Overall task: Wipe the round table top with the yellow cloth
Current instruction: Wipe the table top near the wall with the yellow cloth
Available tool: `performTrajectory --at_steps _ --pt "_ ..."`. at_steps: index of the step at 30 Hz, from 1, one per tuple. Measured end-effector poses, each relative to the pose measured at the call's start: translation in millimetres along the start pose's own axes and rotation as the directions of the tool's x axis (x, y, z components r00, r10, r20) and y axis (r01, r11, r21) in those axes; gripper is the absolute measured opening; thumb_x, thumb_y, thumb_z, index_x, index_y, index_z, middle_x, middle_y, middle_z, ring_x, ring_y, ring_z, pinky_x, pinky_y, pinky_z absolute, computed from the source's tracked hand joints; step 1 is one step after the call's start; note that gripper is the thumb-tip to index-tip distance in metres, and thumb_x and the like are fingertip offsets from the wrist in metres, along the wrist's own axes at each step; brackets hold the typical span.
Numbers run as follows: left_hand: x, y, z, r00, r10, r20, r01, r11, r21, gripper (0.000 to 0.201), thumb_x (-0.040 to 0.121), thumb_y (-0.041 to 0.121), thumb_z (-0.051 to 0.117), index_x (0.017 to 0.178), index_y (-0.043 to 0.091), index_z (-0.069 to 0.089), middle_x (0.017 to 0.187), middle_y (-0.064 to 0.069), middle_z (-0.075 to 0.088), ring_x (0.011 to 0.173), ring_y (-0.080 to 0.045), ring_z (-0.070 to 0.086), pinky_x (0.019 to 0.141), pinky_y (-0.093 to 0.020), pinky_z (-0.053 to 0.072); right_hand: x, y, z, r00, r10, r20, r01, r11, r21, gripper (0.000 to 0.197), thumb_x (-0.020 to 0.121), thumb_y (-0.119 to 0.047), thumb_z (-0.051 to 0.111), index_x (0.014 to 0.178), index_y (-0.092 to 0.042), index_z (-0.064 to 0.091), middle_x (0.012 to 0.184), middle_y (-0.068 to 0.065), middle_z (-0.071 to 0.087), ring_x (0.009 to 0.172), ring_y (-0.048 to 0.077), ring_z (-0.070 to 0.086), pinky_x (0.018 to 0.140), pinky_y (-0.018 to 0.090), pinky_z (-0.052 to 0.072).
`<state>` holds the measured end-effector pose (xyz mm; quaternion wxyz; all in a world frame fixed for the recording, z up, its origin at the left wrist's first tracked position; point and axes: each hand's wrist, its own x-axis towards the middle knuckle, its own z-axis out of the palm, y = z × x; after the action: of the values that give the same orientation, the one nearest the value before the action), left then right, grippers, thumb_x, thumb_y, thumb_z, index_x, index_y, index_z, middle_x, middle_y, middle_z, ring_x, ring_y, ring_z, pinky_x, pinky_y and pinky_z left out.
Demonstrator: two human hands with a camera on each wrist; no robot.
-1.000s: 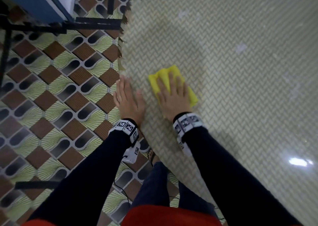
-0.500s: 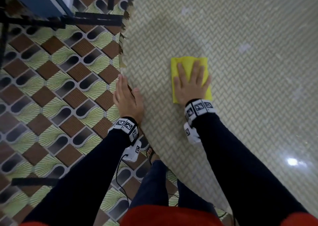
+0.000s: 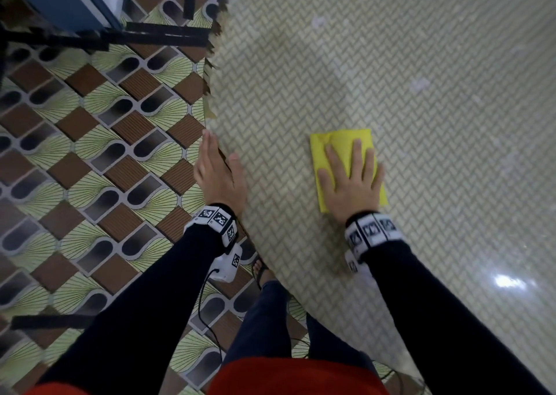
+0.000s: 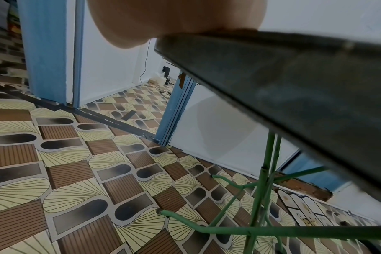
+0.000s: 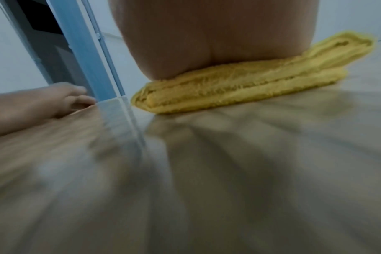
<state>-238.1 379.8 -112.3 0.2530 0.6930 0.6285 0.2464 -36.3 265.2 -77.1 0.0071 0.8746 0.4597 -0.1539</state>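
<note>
The round table top (image 3: 421, 63) has a pale woven-pattern cover and fills the right of the head view. A folded yellow cloth (image 3: 334, 141) lies on it near the left rim. My right hand (image 3: 352, 181) presses flat on the cloth with straight, spread fingers. In the right wrist view the palm (image 5: 218, 43) sits on the folded cloth (image 5: 239, 89). My left hand (image 3: 218, 171) rests at the table's left edge, fingers straight, thumb on the top. The left wrist view shows the palm (image 4: 174, 18) on the table's rim (image 4: 294, 82).
A patterned tiled floor (image 3: 90, 168) lies to the left. Green metal table legs (image 4: 263, 197) stand under the top. A blue door frame (image 3: 69, 0) and black floor strips (image 3: 150, 37) are at the upper left. My sandalled foot (image 3: 260, 269) stands by the table edge.
My right hand has slid the cloth to the right across the table and then back towards me. The left hand has stayed at the table edge.
</note>
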Motion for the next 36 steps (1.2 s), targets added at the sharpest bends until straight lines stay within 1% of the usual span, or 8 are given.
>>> performTrajectory --at_steps 4,11,15,19,25,30,34,36 --pt "0 -1 1 1.0 0.015 0.005 -0.015 1.0 -0.018 0.063 0.099 0.045 0.023 0.152 0.011 0.024 0.16 -0.002 0.021 0.145 -0.017 0.021 0.116 -0.05 0.015 43 -48 -6 0.989 -0.038 0.146 0.037 0.999 0.008 0.056 0.096 -0.062 0.014 0.147 -0.049 -0.007 0.158 0.003 -0.022 0.145 0.031 -0.021 0.114 0.057 -0.013" --pt "-1 0 1 1.0 0.014 -0.001 -0.014 1.0 0.016 0.062 0.099 0.045 0.021 0.152 0.012 0.025 0.161 -0.001 0.019 0.146 -0.015 0.019 0.115 -0.04 0.01 -47 -48 15 0.933 -0.32 0.166 0.323 0.946 0.007 0.052 0.101 -0.05 0.01 0.147 -0.047 -0.013 0.157 -0.004 -0.025 0.144 0.023 -0.023 0.115 0.05 -0.014" --pt "-1 0 2 1.0 0.006 0.0 -0.006 1.0 0.021 0.061 0.1 0.044 0.022 0.151 0.012 0.025 0.16 -0.001 0.02 0.146 -0.015 0.019 0.116 -0.042 0.011 -68 10 16 0.99 -0.142 0.009 0.142 0.99 -0.005 0.051 0.1 -0.049 0.019 0.15 -0.044 0.013 0.162 -0.002 0.004 0.148 0.028 0.006 0.118 0.051 0.001" --pt "0 -1 1 1.0 0.002 0.002 -0.002 0.999 0.041 0.06 0.101 0.044 0.022 0.152 0.013 0.024 0.161 -0.001 0.019 0.146 -0.015 0.02 0.116 -0.043 0.012 -4 16 0 0.997 0.075 -0.018 -0.075 0.997 0.012 0.055 0.094 -0.061 0.02 0.147 -0.05 0.011 0.162 0.004 0.001 0.147 0.033 0.001 0.116 0.058 -0.003" --pt "-1 0 1 1.0 0.011 -0.007 -0.011 0.999 0.042 0.062 0.098 0.043 0.021 0.151 0.011 0.027 0.16 -0.004 0.021 0.146 -0.018 0.02 0.117 -0.044 0.015 28 -40 2 0.977 -0.177 0.119 0.18 0.983 -0.016 0.053 0.101 -0.052 0.01 0.148 -0.043 -0.01 0.159 0.003 -0.02 0.146 0.029 -0.018 0.115 0.053 -0.012" --pt "0 -2 5 1.0 -0.007 -0.019 0.008 0.999 0.048 0.061 0.099 0.041 0.022 0.151 0.01 0.027 0.16 -0.004 0.022 0.146 -0.019 0.019 0.118 -0.044 0.015 -68 -22 22 0.859 -0.507 0.072 0.508 0.862 0.011 0.055 0.099 -0.035 0.033 0.152 -0.037 0.017 0.161 0.004 0.008 0.147 0.032 0.009 0.118 0.049 0.003" --pt "0 3 4 1.0 -0.015 -0.025 0.016 0.998 0.061 0.059 0.099 0.038 0.025 0.152 0.011 0.024 0.16 -0.003 0.021 0.147 -0.018 0.017 0.118 -0.044 0.012 -79 -6 -7 0.875 -0.468 0.126 0.429 0.869 0.248 0.048 0.102 -0.043 0.02 0.15 -0.042 0.017 0.156 -0.011 0.026 0.139 0.022 0.024 0.11 0.037 0.014" --pt "1 4 3 0.999 -0.031 -0.017 0.032 0.997 0.067 0.058 0.099 0.037 0.025 0.152 0.013 0.023 0.161 -0.001 0.019 0.147 -0.017 0.015 0.118 -0.044 0.009 -54 -13 -23 0.883 -0.461 0.089 0.416 0.856 0.308 0.043 0.103 -0.041 0.025 0.144 -0.038 0.035 0.144 -0.008 0.044 0.125 0.024 0.038 0.101 0.04 0.026"
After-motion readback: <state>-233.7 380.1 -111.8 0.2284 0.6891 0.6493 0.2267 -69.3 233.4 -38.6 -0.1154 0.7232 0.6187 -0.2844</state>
